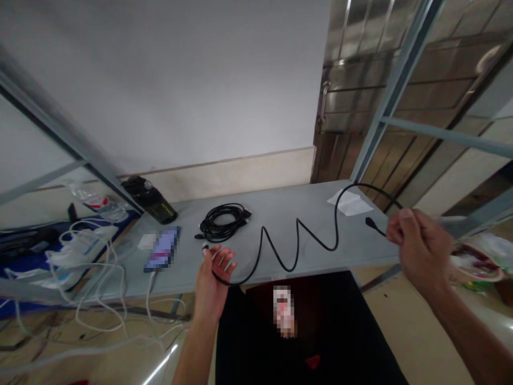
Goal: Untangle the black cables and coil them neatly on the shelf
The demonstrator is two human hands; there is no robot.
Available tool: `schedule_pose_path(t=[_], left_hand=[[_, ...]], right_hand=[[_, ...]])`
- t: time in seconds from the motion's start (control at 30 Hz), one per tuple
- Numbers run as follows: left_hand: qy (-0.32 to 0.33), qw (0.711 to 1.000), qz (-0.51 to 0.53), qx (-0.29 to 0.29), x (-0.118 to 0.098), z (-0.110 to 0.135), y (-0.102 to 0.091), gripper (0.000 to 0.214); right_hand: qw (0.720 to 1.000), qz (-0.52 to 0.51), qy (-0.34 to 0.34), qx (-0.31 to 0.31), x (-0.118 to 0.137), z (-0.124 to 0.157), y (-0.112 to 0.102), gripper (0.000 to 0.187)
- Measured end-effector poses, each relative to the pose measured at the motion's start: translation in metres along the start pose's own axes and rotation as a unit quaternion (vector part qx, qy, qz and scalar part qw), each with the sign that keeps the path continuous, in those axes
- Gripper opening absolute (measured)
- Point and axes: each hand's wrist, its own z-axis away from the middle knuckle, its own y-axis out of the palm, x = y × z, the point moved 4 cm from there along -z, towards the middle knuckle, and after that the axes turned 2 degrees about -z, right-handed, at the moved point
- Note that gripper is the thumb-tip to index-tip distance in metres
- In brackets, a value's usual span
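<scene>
Across the grey table [280,214] we see a clutter that thins out toward the right. At the far left, white cables [92,251] spill over the edge beside a clear plastic bottle [96,203] lying on its side; whether anything is left in it we cannot tell. Next to it a black flask [150,199] also lies tipped over, cap on, its contents hidden. A phone [162,248] rests flat nearer the front edge, and a neatly coiled black cable [223,222] sits just beyond it.

Our left hand [214,275] is at the table's front edge, palm up and fingers loosely spread, with one end of the loose black cable [296,240] lying across them rather than pinched. From there the cable snakes over the table in wavy bends and arcs up to our right hand [417,240], which is closed around it near the far plug, held off the table's right end. A white sheet of paper [349,203] lies under that arc.

We judge that the cable is stretched out between both hands, ready for winding. The next move calls for a firmer left-hand hold, then even loops fed in from the right without kinking the bends.
</scene>
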Motion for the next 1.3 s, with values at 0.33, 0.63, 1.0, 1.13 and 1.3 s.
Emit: schedule_pose_path(t=[0.33, 0.63, 1.0, 1.13, 1.3], left_hand=[[-0.175, 0.977, 0.022, 0.117, 0.069, -0.003, 0.063, 0.032], [-0.208, 0.965, 0.008, 0.161, 0.045, -0.003, 0.086, 0.025], [0.025, 0.972, -0.15, 0.18, -0.026, -0.052, 0.085, 0.046], [0.199, 0.938, -0.265, 0.098, -0.062, -0.111, 0.055, 0.03], [0.26, 0.869, -0.421, 0.004, -0.075, -0.18, 0.002, 0.02]], right_hand=[[0.929, -0.016, -0.048, 0.367, 0.004, 0.077, 0.152, 0.026], [0.839, 0.106, -0.159, 0.509, 0.004, 0.129, 0.207, 0.029], [0.783, 0.148, -0.425, 0.43, 0.026, 0.081, 0.274, 0.022], [0.781, 0.123, -0.459, 0.406, 0.035, 0.057, 0.336, 0.02], [0.777, 0.124, -0.443, 0.43, 0.027, 0.058, 0.401, 0.034]])
